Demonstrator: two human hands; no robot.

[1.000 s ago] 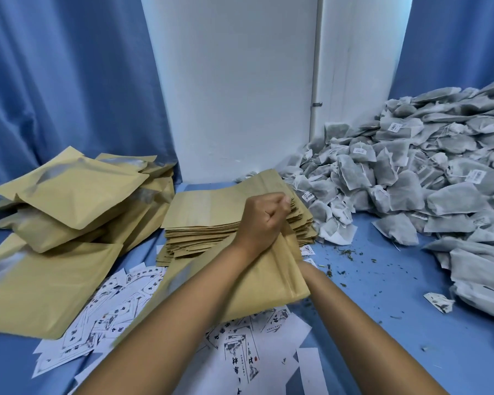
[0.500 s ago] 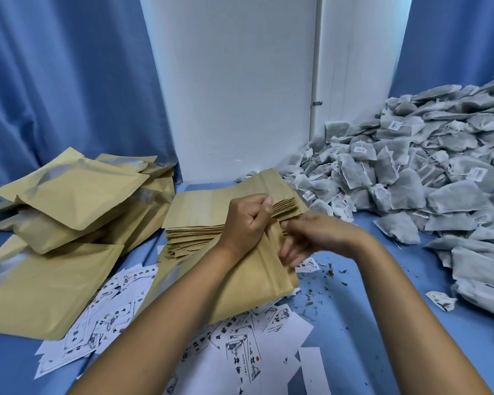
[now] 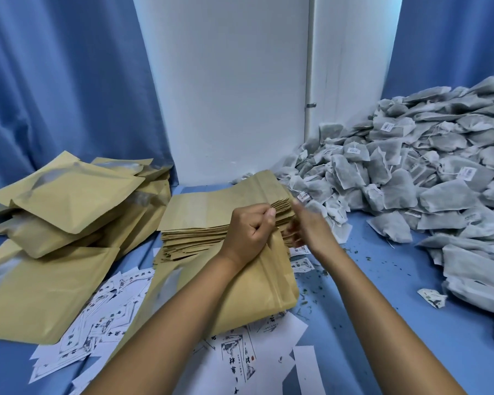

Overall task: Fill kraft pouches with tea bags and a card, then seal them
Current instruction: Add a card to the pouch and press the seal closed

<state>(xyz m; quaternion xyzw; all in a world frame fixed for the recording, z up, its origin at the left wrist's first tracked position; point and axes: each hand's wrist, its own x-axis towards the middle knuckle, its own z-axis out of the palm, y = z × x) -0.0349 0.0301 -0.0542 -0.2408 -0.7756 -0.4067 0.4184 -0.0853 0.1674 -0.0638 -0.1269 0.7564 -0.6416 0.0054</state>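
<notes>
While the left hand (image 3: 250,229) grips the kraft pouch (image 3: 257,283) top with curled fingers, its forearm angles inward. Blurred beside it, the right hand (image 3: 308,226) leaves its hold impossible to tell.

pouches left and centre, tea bags right, cards along the near edge of the table

filled pouches (image 3: 66,201) lay heaped at the table's (image 3: 382,323) left edge, with the stack of flat pouches (image 3: 211,215) just right of them at the middle, near the far edge. a pouch (image 3: 257,283) lay before that stack, over the scattered cards (image 3: 234,357) at the near edge. the left hand (image 3: 250,232) rested on its top end, the right hand (image 3: 308,226) just beside. the tea bags (image 3: 411,172) were piled in the far right corner, down the right edge.
</notes>
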